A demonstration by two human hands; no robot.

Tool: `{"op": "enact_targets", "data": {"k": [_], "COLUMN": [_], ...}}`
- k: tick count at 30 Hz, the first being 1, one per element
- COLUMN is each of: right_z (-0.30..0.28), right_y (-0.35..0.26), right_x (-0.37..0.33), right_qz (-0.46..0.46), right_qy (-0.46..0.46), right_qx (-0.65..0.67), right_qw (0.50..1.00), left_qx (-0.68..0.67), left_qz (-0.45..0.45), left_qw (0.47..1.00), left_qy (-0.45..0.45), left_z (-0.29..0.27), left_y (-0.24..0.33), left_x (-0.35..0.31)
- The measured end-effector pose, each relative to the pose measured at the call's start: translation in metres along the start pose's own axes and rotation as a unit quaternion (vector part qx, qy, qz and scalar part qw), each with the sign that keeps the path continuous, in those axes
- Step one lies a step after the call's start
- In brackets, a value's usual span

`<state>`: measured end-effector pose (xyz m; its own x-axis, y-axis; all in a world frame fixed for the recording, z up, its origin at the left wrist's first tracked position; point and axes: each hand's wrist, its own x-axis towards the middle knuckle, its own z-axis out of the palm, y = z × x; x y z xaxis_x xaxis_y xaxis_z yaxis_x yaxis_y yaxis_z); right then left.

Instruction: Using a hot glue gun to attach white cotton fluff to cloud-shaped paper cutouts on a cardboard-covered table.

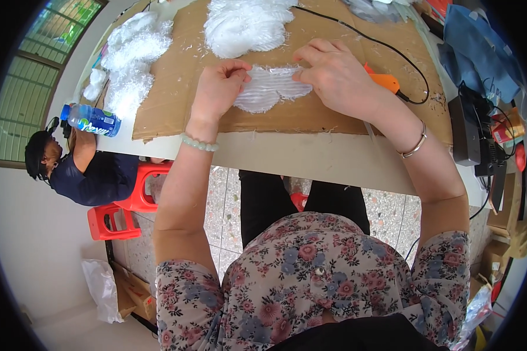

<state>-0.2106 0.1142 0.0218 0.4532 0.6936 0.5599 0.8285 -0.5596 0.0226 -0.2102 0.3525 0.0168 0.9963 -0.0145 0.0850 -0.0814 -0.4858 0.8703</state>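
A small piece of white, finely pleated sheer fabric (272, 92) with frayed edges lies over the brown cardboard (170, 111) in front of me. Thumb and fingers of my left hand (219, 88) pinch its upper left corner. At the opposite corner, my right hand (336, 76) is closed on the fabric's upper right edge, with the back of the hand covering part of the grip. Beside my right wrist lies an orange corded tool (385, 81), shaped like a glue gun and partly hidden. Beyond the hands sits a stack of similar white pleated pieces (246, 26).
White shredded fluff (129, 70) is heaped at the left. A water bottle (93, 120) lies near the table's left edge. A black cable (386, 44) curves across the cardboard. At right are a blue bag (480, 52) and a black box (465, 131). Another person (93, 181) sits at left.
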Motion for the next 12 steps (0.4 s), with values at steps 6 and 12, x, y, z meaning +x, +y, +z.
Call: {"op": "enact_targets", "data": {"k": [6,12], "right_z": [0.002,0.004], "right_y": [-0.007,-0.006], "right_x": [0.002,0.002], "right_qz": [0.006,0.026], "right_qy": [-0.056,-0.075], "right_qx": [-0.013,0.011], "right_qw": [0.998,0.997], "left_qx": [0.051,0.0], "left_qz": [0.046,0.06], "left_qw": [0.996,0.998], "left_qy": [0.05,0.029], "left_z": [0.0,-0.011], "left_y": [0.003,-0.004], "left_x": [-0.007,-0.006]}}
